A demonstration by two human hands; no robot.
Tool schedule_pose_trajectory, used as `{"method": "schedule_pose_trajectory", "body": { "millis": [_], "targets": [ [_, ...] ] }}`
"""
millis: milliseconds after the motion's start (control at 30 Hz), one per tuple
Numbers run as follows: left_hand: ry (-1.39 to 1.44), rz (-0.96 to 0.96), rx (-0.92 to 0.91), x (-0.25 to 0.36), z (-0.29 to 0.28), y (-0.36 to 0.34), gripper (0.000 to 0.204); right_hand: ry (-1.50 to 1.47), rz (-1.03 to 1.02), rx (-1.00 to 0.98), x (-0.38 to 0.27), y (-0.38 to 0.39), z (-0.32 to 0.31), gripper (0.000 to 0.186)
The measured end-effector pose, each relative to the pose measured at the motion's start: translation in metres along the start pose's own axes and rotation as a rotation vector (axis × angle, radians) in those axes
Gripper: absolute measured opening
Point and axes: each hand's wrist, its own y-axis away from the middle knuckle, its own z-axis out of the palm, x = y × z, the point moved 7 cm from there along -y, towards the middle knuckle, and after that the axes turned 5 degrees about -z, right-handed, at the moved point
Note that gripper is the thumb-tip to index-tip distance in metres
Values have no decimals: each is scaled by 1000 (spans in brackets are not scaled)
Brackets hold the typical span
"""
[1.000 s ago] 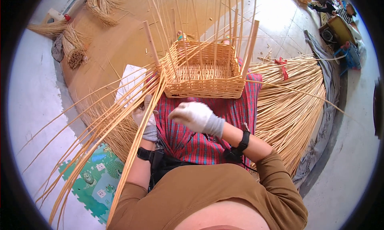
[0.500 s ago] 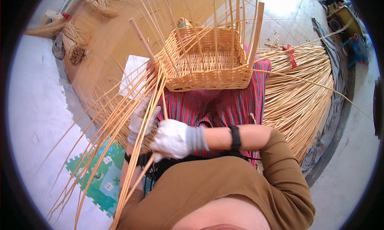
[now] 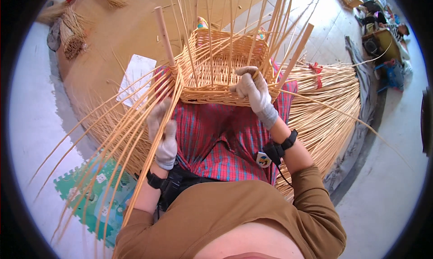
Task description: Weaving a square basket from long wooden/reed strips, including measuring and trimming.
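Basket (image 3: 212, 96) on lap cloth (image 3: 225, 162): base and low walls woven, uprights (image 3: 295, 56) and loose canes (image 3: 141, 187) apparently remaining; right hand (image 3: 255, 93) fingers closed round one cane (image 3: 256, 73), left hand (image 3: 164, 135) half-curled, hold unclear.

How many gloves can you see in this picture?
2 white gloves: one on the left hand, partly behind long reeds; the other on the right hand, over the wicker basket's near wall. No others show.

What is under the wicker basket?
Red plaid cloth shows at the near, left and right sides of the basket. Whatever lies directly beneath its base is covered and cannot be seen.
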Motion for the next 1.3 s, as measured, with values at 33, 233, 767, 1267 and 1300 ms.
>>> {"method": "schedule_pose_trajectory", "body": {
  "millis": [33, 233, 767, 1267, 1300],
  "targets": [
    [-108, -86, -12, -15, 5, -4, 35, 48, -61, -16, -4, 7, -1, 26],
    [-529, 27, -210, -50, 45, -70, 55, 635, -211, 136, -24, 22, -3, 21],
    [-59, -119, 2, -94, 48, -79, 59, 665, -172, -124, -95, -75, 127, 32],
    [324, -483, -14, -111, 46, -66, 58, 548, -303, 37, -61, -69, 88, 79],
    [263, -283, -35, -100, 46, -69, 59, 506, -307, 106, -54, -47, 63, 75]
  ]
}}
